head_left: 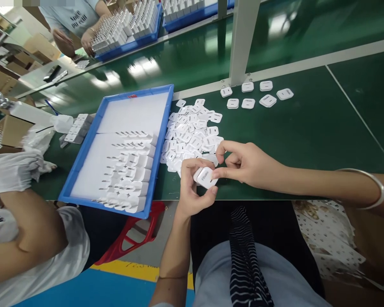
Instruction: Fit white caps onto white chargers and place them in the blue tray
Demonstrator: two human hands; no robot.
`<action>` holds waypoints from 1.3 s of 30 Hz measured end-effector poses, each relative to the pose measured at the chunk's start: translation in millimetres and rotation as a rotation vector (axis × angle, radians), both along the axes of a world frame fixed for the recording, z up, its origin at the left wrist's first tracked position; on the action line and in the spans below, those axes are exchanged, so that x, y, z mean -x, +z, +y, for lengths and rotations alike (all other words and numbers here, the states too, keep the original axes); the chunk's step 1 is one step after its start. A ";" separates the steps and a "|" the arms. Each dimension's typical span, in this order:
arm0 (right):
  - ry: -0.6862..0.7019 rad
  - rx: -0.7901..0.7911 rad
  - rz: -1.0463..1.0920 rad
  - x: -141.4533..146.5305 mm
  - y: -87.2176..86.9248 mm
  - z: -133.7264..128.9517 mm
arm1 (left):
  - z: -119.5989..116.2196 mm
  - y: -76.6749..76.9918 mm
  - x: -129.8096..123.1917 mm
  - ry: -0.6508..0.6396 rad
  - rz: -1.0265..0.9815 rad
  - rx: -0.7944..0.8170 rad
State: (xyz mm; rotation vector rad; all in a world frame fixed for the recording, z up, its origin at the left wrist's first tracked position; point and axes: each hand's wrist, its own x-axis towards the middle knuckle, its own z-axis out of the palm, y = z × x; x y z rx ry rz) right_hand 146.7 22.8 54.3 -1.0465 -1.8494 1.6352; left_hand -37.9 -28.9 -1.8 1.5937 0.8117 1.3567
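Observation:
My left hand [193, 187] is closed around a small white plug charger [205, 177], its lettered, rounded-square face with a port slot turned up. At the right edge of that face, the thumb of my right hand [243, 164] touches the charger; its other fingers are curled, the index tip bent just above. Just beyond both hands lies a heap of flat white cover plates [192, 132] with lettering and slots. Left of my hands, a blue-rimmed tray [161, 140] holds rows of white charger bodies [141, 162], metal prongs pointing left.
Several cover plates [248, 103] lie apart on the green table [307, 128], near a metal post [241, 47]. At the left, a gloved co-worker's hand [13, 170] rests near a plastic bag. Across the table, another person [77, 19] handles chargers in a blue tray [128, 49]. A red stool [137, 238] stands below.

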 end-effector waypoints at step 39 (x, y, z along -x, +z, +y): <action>0.032 0.012 0.256 3.6 -56.3 -2.0 | 178.4 124.6 105.0 0.114 1.679 0.635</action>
